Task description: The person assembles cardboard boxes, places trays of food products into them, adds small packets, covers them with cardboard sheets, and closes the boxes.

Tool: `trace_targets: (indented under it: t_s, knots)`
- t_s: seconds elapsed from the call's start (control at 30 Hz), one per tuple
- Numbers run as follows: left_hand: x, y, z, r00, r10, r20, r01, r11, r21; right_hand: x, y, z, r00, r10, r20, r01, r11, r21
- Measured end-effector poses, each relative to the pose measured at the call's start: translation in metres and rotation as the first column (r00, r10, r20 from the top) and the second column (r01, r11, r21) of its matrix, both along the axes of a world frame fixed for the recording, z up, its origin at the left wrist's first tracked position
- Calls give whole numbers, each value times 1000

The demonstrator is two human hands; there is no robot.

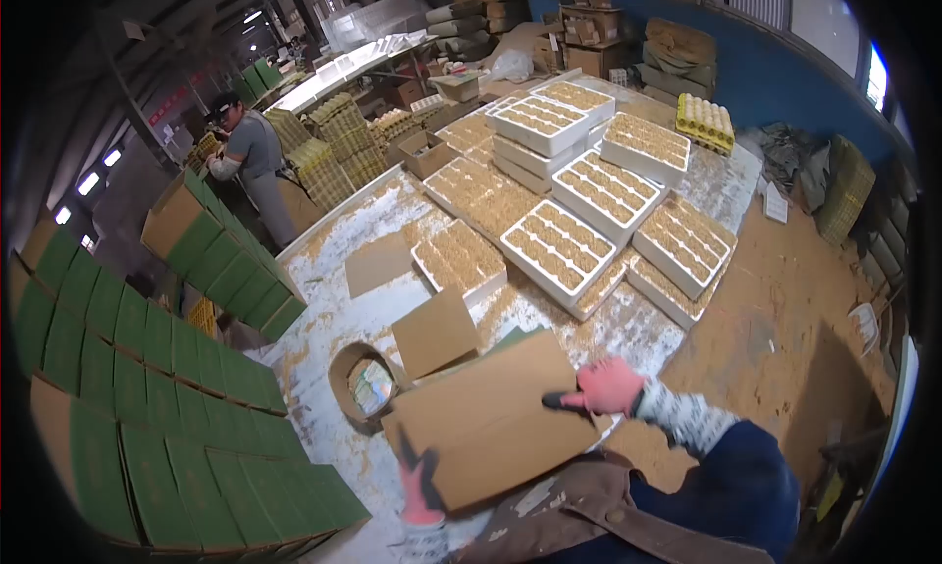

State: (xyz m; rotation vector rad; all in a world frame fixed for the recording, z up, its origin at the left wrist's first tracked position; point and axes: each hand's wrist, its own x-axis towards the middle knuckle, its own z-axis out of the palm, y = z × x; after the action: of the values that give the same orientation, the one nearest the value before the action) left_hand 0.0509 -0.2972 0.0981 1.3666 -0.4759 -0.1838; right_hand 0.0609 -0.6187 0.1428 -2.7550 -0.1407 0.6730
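A brown cardboard box [496, 407] lies right in front of me at the table's near edge, its broad plain face up, with a strip of green showing behind its far edge. My left hand [420, 493], in a pink glove with dark fingertips, grips its left end with the fingers spread against the cardboard. At the right end, my right hand [610, 385], gloved alike, holds the edge; one dark-tipped finger stretches across the top face and the others curl in. Beside the box's far left corner stands a round container [365, 385] with printed papers or packets inside.
White trays [559, 248] of straw-like filling are stacked across the table [329, 314]. Loose cardboard pieces [437, 331] lie beyond the box. Green cartons [177, 387] line the left, where a co-worker [250, 157] stands. Yellow trays of eggs [705, 123] sit at the far right corner.
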Motion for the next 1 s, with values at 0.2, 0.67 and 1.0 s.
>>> trace_targets:
  t_s: [0.2, 0.67, 1.0]
  knots:
    - [1, 104, -53, 665, 66, -744, -362, 900, -244, -1, -13, -105, 862, 92, 499, -323, 858, 399]
    - [34, 41, -48, 813, 507, -285, -420, 851, 315, 255, -305, -222, 248, -832, -497, 287, -427, 858]
    - [42, 28, -57, 738, 666, -110, -526, 670, 524, 182, -100, -152, 772, -312, -553, 592, 40, 805]
